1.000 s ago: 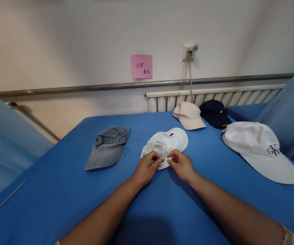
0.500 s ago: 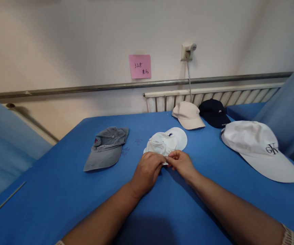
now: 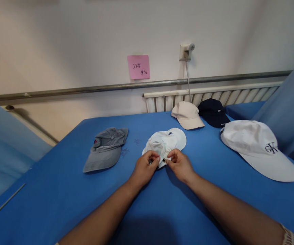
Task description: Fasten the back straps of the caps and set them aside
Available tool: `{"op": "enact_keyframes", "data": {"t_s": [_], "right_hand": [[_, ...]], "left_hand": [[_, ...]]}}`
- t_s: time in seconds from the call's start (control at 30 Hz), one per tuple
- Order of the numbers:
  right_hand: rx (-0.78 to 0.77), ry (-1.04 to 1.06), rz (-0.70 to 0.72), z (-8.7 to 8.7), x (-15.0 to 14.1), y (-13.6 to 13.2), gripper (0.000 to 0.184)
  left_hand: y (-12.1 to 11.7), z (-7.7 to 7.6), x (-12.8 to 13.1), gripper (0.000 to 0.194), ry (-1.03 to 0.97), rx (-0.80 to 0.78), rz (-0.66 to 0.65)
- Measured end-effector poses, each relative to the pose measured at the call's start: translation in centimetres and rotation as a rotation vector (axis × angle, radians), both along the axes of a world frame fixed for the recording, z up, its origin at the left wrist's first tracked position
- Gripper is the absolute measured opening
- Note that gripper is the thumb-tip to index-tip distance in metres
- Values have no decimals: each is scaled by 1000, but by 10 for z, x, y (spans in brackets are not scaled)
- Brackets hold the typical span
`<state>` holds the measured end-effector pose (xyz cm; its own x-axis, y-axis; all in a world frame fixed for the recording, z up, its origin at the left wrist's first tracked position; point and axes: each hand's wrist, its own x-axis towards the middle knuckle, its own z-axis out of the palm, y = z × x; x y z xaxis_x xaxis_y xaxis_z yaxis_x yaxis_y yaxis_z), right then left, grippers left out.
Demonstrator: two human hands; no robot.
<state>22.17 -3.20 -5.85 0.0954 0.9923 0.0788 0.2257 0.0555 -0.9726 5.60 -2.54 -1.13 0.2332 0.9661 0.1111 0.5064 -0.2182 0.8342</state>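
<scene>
A white baseball cap (image 3: pixel 159 139) with a small dark logo lies on the blue surface, its brim pointing to the far right. My left hand (image 3: pixel 145 166) pinches the cap's near edge, thumb and fingers together. Close beside it, my right hand (image 3: pixel 181 165) grips the same edge next to a small metallic buckle (image 3: pixel 164 160). Part of the strap is hidden behind my fingers. To the left rests a grey baseball cap (image 3: pixel 107 149), its crown partly collapsed.
A large white cap (image 3: pixel 256 143) sits at the right. Behind are a beige cap (image 3: pixel 187 115) and a dark navy cap (image 3: pixel 213 112). The wall carries a metal rail (image 3: pixel 106 88), a radiator (image 3: pixel 159 102) and a plugged socket (image 3: pixel 186 52). Blue curtains (image 3: pixel 9 146) hang at both sides.
My left hand has turned and shifted slightly left, its fingertips moving apart from the right hand's. The buckle at the white cap's edge now shows between them.
</scene>
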Motion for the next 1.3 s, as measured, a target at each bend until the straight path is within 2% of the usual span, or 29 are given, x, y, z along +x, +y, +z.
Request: {"op": "enact_keyframes", "data": {"t_s": [0.13, 0.27, 0.4, 0.63, 0.73, 0.83, 0.97, 1.07, 1.3], "right_hand": [[31, -121, 2, 11, -1, -6, 7], [77, -202, 20, 20, -2, -12, 5], [108, -223, 38, 23, -3, -16, 4], [190, -300, 79, 25, -3, -19, 4], [181, -286, 67, 24, -3, -18, 3], [125, -211, 34, 23, -2, -16, 3], [104, -154, 12, 21, -1, -14, 6], [112, -146, 16, 21, -1, -14, 6], [123, -177, 30, 22, -2, -16, 6]], "left_hand": [[0, 1, 1, 18, 54, 4, 2], [1, 1, 3, 13, 57, -12, 71], [1, 2, 4, 13, 18, -55, 99], [2, -3, 1, 19, 16, -66, 57], [1, -5, -1, 23, 9, -31, 40], [0, 0, -2, 26, -1, -6, 2], [-1, 9, -3, 22, -74, -35, -68], [-1, 9, -4, 20, -96, -51, -68], [2, 4, -6, 17, 54, 19, -100]]}}
